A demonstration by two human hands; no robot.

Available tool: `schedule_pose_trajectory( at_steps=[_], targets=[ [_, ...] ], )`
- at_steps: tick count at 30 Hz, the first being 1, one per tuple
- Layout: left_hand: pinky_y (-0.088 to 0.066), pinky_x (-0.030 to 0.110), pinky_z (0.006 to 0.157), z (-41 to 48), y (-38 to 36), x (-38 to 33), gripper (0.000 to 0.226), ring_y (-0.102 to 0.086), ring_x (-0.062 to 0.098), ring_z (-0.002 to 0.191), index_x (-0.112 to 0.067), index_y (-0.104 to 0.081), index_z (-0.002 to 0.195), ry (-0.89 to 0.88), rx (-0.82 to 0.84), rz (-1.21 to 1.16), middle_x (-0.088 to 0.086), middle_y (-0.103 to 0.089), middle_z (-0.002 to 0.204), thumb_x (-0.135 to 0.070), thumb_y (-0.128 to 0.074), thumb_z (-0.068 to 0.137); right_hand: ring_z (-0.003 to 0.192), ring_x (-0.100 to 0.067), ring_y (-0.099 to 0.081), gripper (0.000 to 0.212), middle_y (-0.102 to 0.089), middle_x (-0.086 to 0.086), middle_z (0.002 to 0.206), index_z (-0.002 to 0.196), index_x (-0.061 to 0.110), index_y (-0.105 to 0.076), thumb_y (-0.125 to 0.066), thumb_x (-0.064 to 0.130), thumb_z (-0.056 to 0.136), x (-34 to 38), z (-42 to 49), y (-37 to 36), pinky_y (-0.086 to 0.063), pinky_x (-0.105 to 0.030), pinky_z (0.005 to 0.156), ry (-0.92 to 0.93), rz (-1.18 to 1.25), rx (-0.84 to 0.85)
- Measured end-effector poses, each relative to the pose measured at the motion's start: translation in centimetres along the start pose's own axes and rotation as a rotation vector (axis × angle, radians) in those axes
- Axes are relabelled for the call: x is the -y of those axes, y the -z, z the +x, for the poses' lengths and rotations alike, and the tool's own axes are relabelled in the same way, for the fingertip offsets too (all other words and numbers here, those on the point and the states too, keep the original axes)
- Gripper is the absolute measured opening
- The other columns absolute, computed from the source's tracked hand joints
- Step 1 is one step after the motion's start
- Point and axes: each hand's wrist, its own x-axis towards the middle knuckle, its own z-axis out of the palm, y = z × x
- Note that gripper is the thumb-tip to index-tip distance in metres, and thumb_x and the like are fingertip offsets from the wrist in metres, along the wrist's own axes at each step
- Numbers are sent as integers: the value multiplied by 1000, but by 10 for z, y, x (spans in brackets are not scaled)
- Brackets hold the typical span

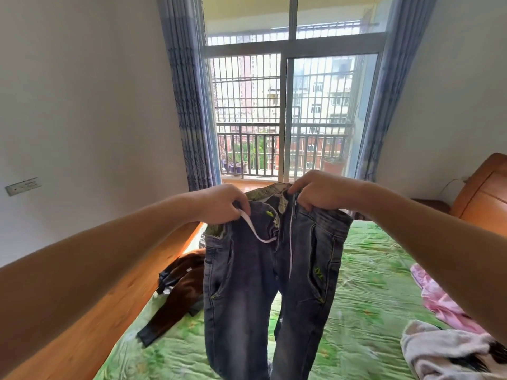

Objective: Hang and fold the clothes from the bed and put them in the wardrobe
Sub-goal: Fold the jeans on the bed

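Denim jeans (263, 283): held up above bed (370, 270), legs hanging.
Left hand (219, 204): fingers curled, pinching waistband (267, 191).
Right hand (321, 192): fingers curled, pinching waistband.

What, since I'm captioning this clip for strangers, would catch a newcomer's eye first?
The jeans, held up mid-view by the waistband in the grip of the left hand and right hand. Behind them, the tall barred window between blue curtains. Below, the green bedspread, with a brown garment at its left and pink clothes at its right.
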Motion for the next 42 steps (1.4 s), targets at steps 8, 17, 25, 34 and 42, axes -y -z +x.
schedule_pose_trajectory(
  at_steps=[8,17,25,34,42],
  targets=[
    [-52,52,101,-8,-9,-27,43,-65,31,115,-21,-63,134,64,-26,-724,9,-68,124,-5,-59,95,70,-21,-65,12,-67,-10,77,84,0,-74,-68,7,75,5,0,-18,-52,-32,61,-67,487,6],
    [-41,36,109,-17,-40,-37,114,-43,16,133,-57,-14,151,-91,-4,-854,-9,-36,149,-63,-85,62,59,-21,-56,18,-56,-8,66,73,7,-57,-48,-7,79,2,0,-36,-51,-30,50,-173,860,19],
    [-56,25,86,-17,-89,-36,72,-54,20,112,-36,-48,130,-150,-526,-529,-1,-36,133,-5,-78,73,70,-35,-75,32,-75,-22,81,92,-8,-64,-40,-20,74,-4,5,-50,-60,-39,57,-219,1264,11],
    [-49,75,76,-12,-31,15,62,-61,52,100,-24,-70,99,-126,-442,-978,12,-68,112,24,-60,61,81,-14,-65,29,-70,-5,103,120,13,-68,-72,16,91,-51,-1,-14,-56,-30,76,186,-108,59],
    [-59,39,72,-19,59,31,69,-69,28,100,-30,-64,117,-262,-493,-844,-1,-72,114,25,-63,74,61,-4,-61,15,-68,10,66,79,27,-72,-83,17,77,-4,-9,34,-50,-31,65,419,274,-422]
  ],
)
